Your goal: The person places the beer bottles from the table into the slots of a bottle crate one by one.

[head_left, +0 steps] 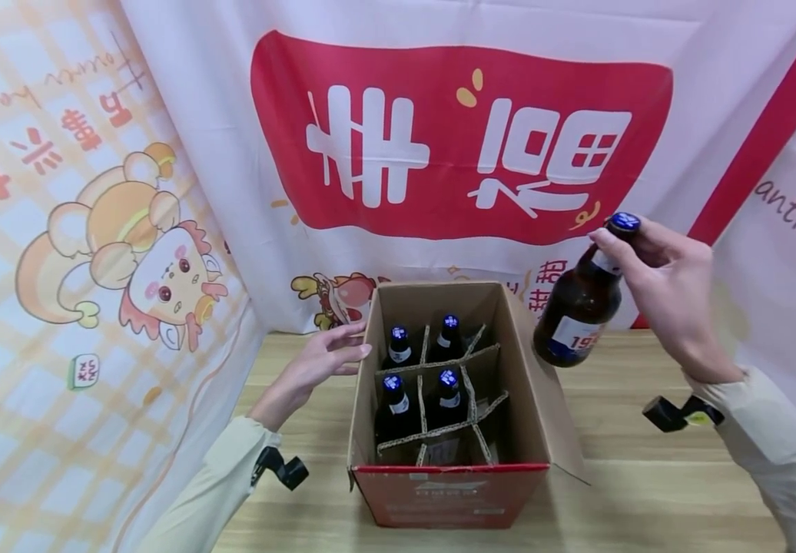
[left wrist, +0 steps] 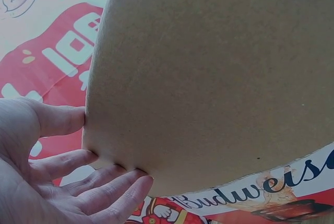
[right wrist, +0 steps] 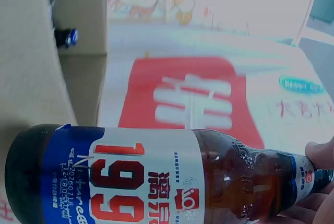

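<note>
My right hand (head_left: 674, 288) grips a brown beer bottle (head_left: 581, 303) by its neck, just below the blue cap. The bottle hangs tilted beside the right wall of the cardboard box (head_left: 463, 495). Its white label (right wrist: 151, 174), with red digits and a blue band, faces the right wrist camera. Several bottles with blue caps (head_left: 449, 378) stand inside the box, in the left and middle columns of its divider (head_left: 467, 361). With fairly straight, spread fingers, my left hand (left wrist: 68, 177) touches the outside of the box's left side (left wrist: 209, 78).
An opened flap (head_left: 557, 415) juts out at the box's right. The box stands on a wood-grain table (head_left: 315, 491). Printed cloths hang behind and at both sides, including a red panel (head_left: 453, 146) at the back and a checked cloth (head_left: 38, 430) on the left.
</note>
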Demonstrator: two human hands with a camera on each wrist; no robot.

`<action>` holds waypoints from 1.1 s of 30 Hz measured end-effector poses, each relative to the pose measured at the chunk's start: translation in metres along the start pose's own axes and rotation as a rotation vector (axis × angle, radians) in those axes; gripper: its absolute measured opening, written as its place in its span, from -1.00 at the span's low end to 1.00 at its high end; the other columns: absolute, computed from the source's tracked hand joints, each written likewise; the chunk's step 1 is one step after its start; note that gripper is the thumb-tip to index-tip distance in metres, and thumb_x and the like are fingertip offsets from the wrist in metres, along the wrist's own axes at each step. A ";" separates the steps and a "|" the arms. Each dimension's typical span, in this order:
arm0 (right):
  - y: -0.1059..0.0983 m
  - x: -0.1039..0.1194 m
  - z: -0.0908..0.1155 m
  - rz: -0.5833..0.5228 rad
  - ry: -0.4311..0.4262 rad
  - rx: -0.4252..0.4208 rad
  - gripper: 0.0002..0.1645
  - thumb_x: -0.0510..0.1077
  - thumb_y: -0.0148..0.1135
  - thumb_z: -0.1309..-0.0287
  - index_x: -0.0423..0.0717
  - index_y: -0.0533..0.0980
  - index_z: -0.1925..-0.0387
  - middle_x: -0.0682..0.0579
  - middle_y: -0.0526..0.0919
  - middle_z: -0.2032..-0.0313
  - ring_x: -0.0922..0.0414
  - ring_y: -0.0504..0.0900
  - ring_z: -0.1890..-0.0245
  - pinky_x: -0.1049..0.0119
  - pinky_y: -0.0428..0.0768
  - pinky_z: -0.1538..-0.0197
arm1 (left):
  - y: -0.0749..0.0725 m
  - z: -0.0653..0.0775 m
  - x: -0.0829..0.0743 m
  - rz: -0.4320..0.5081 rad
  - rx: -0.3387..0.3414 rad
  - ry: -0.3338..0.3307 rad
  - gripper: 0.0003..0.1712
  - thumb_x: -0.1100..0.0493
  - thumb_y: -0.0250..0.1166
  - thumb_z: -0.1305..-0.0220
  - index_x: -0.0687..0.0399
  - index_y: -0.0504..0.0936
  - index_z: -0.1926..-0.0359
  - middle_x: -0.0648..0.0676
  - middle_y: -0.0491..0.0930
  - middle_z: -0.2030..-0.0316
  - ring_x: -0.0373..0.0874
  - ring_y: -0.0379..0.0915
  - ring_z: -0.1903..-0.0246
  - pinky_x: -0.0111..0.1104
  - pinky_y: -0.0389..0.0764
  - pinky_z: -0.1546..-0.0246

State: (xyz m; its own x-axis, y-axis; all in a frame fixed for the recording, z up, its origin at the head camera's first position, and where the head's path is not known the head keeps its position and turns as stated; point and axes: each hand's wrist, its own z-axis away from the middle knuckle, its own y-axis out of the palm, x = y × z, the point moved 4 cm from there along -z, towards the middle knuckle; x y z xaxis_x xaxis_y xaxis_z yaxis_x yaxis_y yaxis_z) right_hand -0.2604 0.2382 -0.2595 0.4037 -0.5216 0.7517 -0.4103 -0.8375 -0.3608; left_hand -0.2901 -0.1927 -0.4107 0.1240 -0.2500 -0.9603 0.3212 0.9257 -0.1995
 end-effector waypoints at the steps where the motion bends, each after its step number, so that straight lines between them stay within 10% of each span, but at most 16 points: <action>1: 0.002 0.005 0.000 -0.001 -0.001 0.015 -0.55 0.00 0.38 -0.38 0.11 0.67 -0.26 0.24 0.80 0.03 0.20 0.68 0.22 0.58 0.61 0.17 | 0.000 0.000 0.000 -0.001 -0.001 0.001 -0.24 0.10 0.33 -0.47 0.14 0.29 -0.58 0.31 0.35 -0.49 0.19 0.54 -0.28 0.06 0.61 -0.31; 21: 0.049 0.071 0.019 -0.129 -0.150 0.216 -0.52 -0.16 0.47 -0.28 0.02 0.68 -0.22 0.20 0.82 0.05 0.25 0.79 0.10 0.52 0.70 -0.04 | 0.003 -0.003 0.002 0.016 -0.010 0.000 -0.25 0.14 0.33 -0.46 0.13 0.30 -0.57 0.33 0.42 -0.43 0.18 0.57 -0.25 0.00 0.66 -0.26; 33: 0.100 0.076 0.047 -0.185 -0.246 0.506 -0.58 -0.26 0.51 -0.20 -0.08 0.71 -0.12 0.09 0.83 0.16 0.20 0.80 0.26 0.40 0.79 0.14 | -0.001 -0.003 0.003 0.016 -0.015 0.001 -0.24 0.08 0.35 -0.46 0.12 0.31 -0.57 0.34 0.41 -0.44 0.20 0.54 -0.28 0.11 0.56 -0.34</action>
State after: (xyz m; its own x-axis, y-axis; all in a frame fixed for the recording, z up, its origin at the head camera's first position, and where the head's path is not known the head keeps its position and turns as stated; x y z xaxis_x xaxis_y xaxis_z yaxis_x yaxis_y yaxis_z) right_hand -0.2320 0.1075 -0.2641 0.6341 -0.3314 0.6986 0.1012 -0.8601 -0.4999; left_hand -0.2931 -0.1940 -0.4139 0.1281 -0.2352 -0.9635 0.3054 0.9336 -0.1873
